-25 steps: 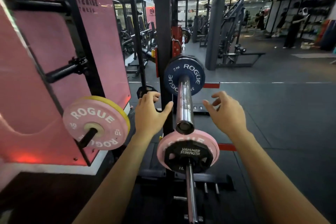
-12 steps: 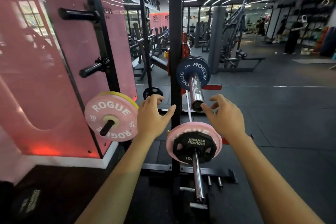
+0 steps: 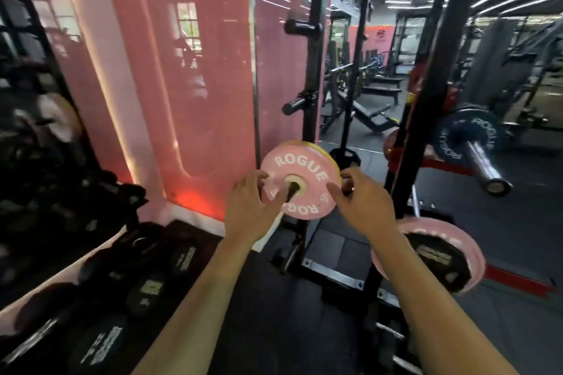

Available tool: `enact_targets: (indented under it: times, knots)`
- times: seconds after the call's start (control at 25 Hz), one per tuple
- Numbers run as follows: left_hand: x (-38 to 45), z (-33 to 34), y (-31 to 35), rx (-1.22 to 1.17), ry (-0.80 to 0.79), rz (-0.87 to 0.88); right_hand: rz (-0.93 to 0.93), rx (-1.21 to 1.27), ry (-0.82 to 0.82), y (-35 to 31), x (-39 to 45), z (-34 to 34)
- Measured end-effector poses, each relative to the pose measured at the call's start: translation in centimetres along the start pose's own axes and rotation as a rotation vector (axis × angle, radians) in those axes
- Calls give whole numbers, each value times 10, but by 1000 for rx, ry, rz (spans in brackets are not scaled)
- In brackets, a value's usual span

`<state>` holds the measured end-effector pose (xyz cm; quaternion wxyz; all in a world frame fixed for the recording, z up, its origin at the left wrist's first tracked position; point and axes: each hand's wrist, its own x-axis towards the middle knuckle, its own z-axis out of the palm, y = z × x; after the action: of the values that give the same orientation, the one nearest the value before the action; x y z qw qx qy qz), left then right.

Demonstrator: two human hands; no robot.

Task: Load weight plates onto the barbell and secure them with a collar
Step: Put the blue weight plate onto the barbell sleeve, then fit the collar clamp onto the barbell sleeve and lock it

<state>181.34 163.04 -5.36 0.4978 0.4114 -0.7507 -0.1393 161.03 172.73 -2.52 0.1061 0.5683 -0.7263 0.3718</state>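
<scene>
Both hands flank the pink Rogue plate (image 3: pixel 300 179) on its rack storage peg: left hand (image 3: pixel 251 207) and right hand (image 3: pixel 362 204) spread wide at opposite rims, evidently to slide it off evenly for the barbell sleeve (image 3: pixel 484 166).

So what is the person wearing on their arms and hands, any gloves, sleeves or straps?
Nothing visible: the left hand and right hand are bare, without gloves or wraps. Both forearms are uncovered to the frame's bottom edge, with no sleeves, watch or wristbands showing.

Commercial gym. Power rack (image 3: pixel 313 76) w/ Rogue plates (image 3: pixel 300 179), barbell (image 3: pixel 484 161), benches (image 3: pixel 370 114) behind. Rubber floor (image 3: pixel 304 313).
</scene>
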Motion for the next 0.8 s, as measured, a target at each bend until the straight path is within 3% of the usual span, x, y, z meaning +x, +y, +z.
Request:
enact_targets:
  times: [0.2, 0.36, 0.52, 0.8]
  knots:
    - [3, -68, -55, 79, 83, -105, -74, 96, -84, -72, 16, 57]
    - [23, -78, -79, 83, 109, -73, -73, 114, -81, -89, 45, 92]
    - [65, -52, -106, 113, 75, -53, -68, 78, -18, -72, 83, 121]
    - [181, 49, -136, 95, 36, 21, 19, 53, 69, -8, 185, 163]
